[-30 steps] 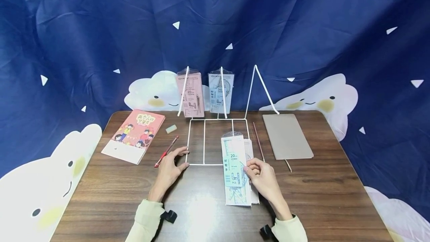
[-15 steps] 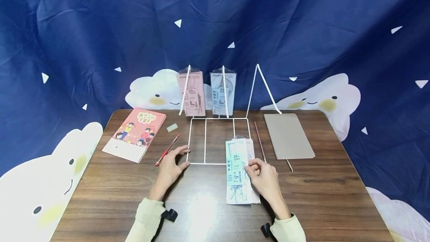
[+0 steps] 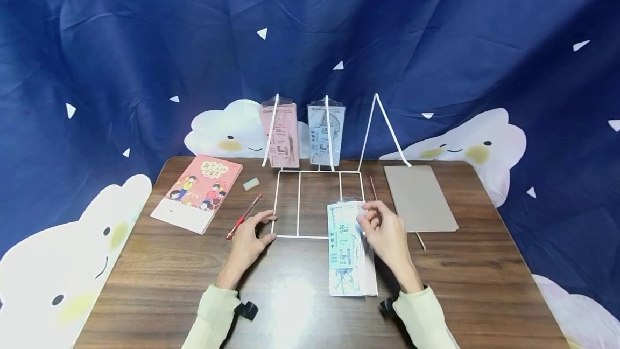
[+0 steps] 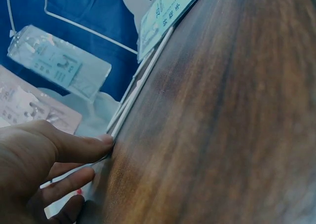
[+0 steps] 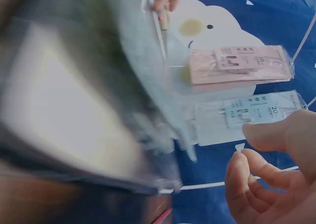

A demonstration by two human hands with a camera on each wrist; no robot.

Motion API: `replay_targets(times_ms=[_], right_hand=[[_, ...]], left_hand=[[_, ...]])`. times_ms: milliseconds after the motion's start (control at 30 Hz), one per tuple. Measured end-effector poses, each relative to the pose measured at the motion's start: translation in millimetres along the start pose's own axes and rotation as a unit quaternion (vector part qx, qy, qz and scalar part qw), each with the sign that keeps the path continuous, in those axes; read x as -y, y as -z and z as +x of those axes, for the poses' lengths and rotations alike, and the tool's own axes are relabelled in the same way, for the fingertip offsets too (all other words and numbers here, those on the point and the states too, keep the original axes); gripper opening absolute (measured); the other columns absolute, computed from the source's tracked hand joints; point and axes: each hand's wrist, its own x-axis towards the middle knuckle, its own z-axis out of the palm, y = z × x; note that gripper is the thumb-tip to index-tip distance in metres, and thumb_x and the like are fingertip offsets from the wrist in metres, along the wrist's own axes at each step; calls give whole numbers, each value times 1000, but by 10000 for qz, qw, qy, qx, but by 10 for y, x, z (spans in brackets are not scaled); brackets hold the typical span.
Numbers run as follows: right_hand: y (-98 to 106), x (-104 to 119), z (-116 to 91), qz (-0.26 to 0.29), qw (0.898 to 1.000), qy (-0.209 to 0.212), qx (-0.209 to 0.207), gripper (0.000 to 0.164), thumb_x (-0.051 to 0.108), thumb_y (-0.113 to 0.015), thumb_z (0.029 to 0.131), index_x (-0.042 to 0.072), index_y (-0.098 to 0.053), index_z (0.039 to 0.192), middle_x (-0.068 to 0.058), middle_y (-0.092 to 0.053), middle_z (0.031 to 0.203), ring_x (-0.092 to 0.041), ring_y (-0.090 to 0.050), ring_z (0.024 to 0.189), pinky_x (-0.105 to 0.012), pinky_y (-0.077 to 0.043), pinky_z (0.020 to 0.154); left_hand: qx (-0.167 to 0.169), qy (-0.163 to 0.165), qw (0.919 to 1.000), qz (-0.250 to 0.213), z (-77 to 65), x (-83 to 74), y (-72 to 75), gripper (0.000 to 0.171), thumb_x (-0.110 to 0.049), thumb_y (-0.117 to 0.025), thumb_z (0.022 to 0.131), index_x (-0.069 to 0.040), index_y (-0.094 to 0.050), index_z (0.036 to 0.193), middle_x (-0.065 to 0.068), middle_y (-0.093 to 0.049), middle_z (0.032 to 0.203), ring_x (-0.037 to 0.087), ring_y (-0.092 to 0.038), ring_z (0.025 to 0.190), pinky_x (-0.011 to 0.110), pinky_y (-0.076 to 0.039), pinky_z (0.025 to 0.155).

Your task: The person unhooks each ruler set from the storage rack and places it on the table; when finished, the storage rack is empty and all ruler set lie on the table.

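Note:
My left hand (image 3: 249, 244) holds the near left corner of a white wire rack (image 3: 298, 203), thumb at the front wire and fingers at the side, in the head view. The left wrist view shows the thumb against the wire. A light-blue ruler set pack (image 3: 342, 241) lies over the rack's near right corner, with a paler pack (image 3: 370, 279) mostly hidden under it. My right hand (image 3: 387, 233) is at the upper right edge of these packs. In the right wrist view, its thumb and forefinger stand apart with nothing between them, and a nearby pack is blurred.
A pink ruler set (image 3: 280, 136) and a blue one (image 3: 326, 136) hang on two rack arms; the right arm (image 3: 392, 131) carries none. Left lie a picture book (image 3: 198, 190), red pen (image 3: 244, 217) and eraser (image 3: 251, 183). Right are a thin red stick (image 3: 372, 187) and grey notebook (image 3: 421, 198).
My right hand has let go of the blue pack and risen toward its upper right edge. The blue pack has shifted right over the paler one. My left hand stays on the rack.

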Motion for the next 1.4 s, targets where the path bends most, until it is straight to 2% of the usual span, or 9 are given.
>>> replay_targets(times_ms=[167, 333, 467, 633, 900, 1167, 1400], right_hand=[[-66, 136, 474, 737, 9968, 293, 98, 29, 6, -83, 88, 3, -69, 114, -6, -69, 88, -16, -60, 70, -12, -45, 60], [-144, 228, 926, 1277, 9905, 503, -3, 32, 3, -82, 88, 1, -68, 116, -12, -72, 93, -16, -63, 75, -11, -47, 60], [-206, 241, 1213, 1265, 9902, 570, -158, 35, 5, -82, 89, 1, -67, 120, -15, -72, 95, -18, -64, 78, -10, -45, 61], [-287, 240, 1458, 1022, 9933, 481, -261, 38, 9, -82, 89, 2, -66, 123, -15, -73, 101, -20, -66, 82, -9, -47, 62], [-487, 178, 1657, 833, 9961, 193, -201, 33, 8, -80, 90, 1, -67, 120, -15, -74, 102, -23, -69, 85, -9, -48, 64], [-512, 162, 1694, 761, 9969, 213, -24, 12, 6, -75, 92, 1, -72, 102, -14, -74, 92, -23, -70, 84, -6, -47, 65], [-484, 237, 1620, 778, 9964, 328, -32, 6, 4, -73, 92, 0, -71, 94, -15, -77, 92, -25, -74, 87, -8, -51, 71]], left_hand=[[-37, 45, 10000, 4, -5, 27, 14, 61, -6, -91, 78, -15, -70, 135, -4, -78, 116, 24, -69, 112, 47, -50, 98], [-29, 3, 10000, 12, 2, 34, -5, 62, -6, -90, 78, -14, -69, 135, -4, -78, 116, 24, -68, 113, 48, -50, 99], [-15, -82, 10000, 29, 14, 31, -18, 62, -5, -90, 78, -12, -69, 135, -2, -78, 116, 25, -69, 113, 47, -50, 99], [-69, -149, 9998, 100, 29, 31, -26, 63, -4, -91, 77, -12, -69, 136, -2, -78, 116, 25, -68, 114, 46, -50, 100], [-75, -129, 9998, 126, 25, 58, -13, 63, -5, -91, 78, -12, -69, 136, -3, -78, 117, 24, -68, 115, 46, -51, 100], [-56, -108, 9999, 97, 28, 66, -37, 63, -5, -92, 76, -13, -70, 135, -4, -78, 116, 22, -68, 115, 45, -51, 100], [-68, -41, 9999, 108, 23, 76, -14, 63, -6, -92, 77, -15, -70, 135, -5, -78, 117, 22, -67, 115, 46, -51, 100]])
